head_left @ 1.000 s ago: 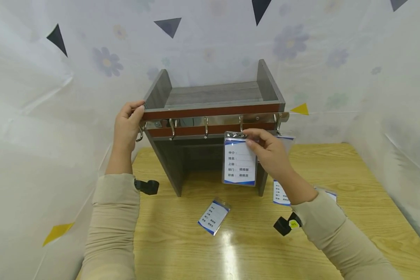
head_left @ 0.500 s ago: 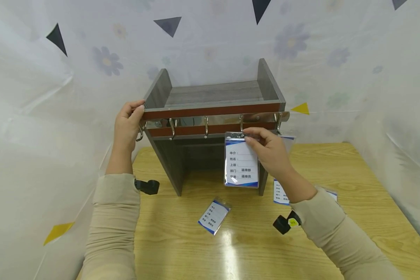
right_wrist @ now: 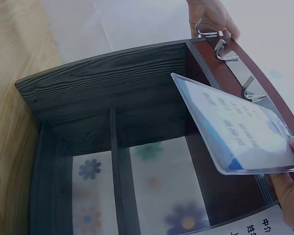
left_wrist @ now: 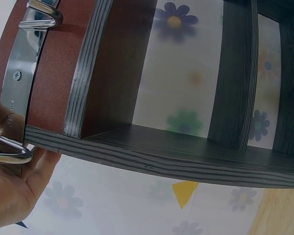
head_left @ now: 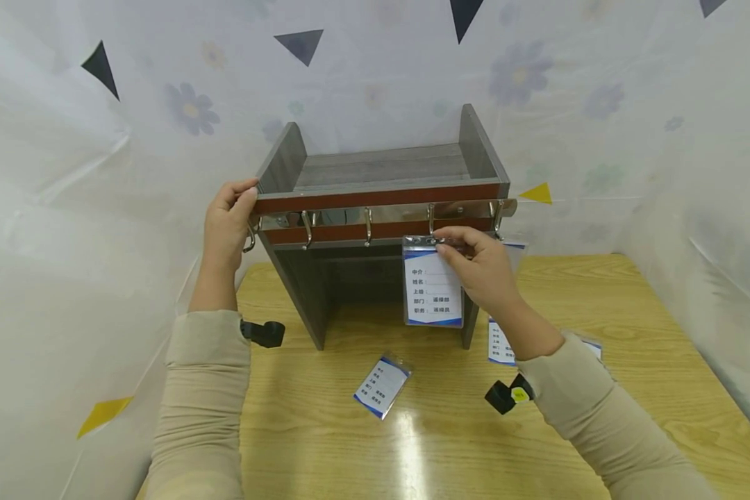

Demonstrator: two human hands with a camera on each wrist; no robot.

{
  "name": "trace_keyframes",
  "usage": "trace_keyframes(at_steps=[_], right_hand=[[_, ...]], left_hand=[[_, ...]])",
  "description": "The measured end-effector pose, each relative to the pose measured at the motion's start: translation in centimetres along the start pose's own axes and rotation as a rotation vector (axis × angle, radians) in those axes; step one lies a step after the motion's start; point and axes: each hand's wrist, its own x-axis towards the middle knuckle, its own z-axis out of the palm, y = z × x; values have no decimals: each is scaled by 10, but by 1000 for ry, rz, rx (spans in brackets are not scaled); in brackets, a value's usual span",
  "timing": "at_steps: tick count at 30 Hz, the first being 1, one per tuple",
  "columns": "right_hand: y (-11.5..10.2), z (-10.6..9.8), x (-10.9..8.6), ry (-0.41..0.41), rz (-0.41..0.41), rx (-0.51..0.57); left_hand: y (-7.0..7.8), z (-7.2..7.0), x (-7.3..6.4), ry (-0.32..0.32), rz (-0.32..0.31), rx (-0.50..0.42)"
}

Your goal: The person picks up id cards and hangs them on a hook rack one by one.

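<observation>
My right hand pinches the top edge of a clear plastic badge holder with a blue-and-white printed card. The holder's top slot is right at the tip of a metal hook, second from the right on the rail. In the right wrist view the badge holder tilts out from the hook rail. My left hand grips the front left corner of a grey wooden shelf, beside the leftmost hook. Another badge holder hangs at the rail's right end, partly hidden by my right hand.
One badge holder lies on the wooden table in front of the shelf. Two more lie at the right, a badge and another badge, partly behind my right forearm. A patterned white curtain stands behind.
The badge holder in my right hand has swung slightly and shifted a little to the right, staying at the same hook. My left hand has stayed on the shelf corner.
</observation>
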Motion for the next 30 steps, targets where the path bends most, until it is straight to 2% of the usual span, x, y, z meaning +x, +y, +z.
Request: trace_keyframes(at_steps=[6, 10, 19, 25, 30], right_hand=[[3, 2, 2, 25, -53, -34], [6, 3, 2, 37, -59, -45], [10, 9, 3, 98, -74, -9], [10, 13, 2, 130, -81, 58], [9, 13, 0, 145, -95, 72]], left_hand=[[1, 0, 0, 2, -1, 5], [1, 1, -2, -2, -6, 6], [1, 1, 0, 9, -8, 16], [1, 2, 0, 4, -1, -10], [0, 1, 0, 1, 7, -32]])
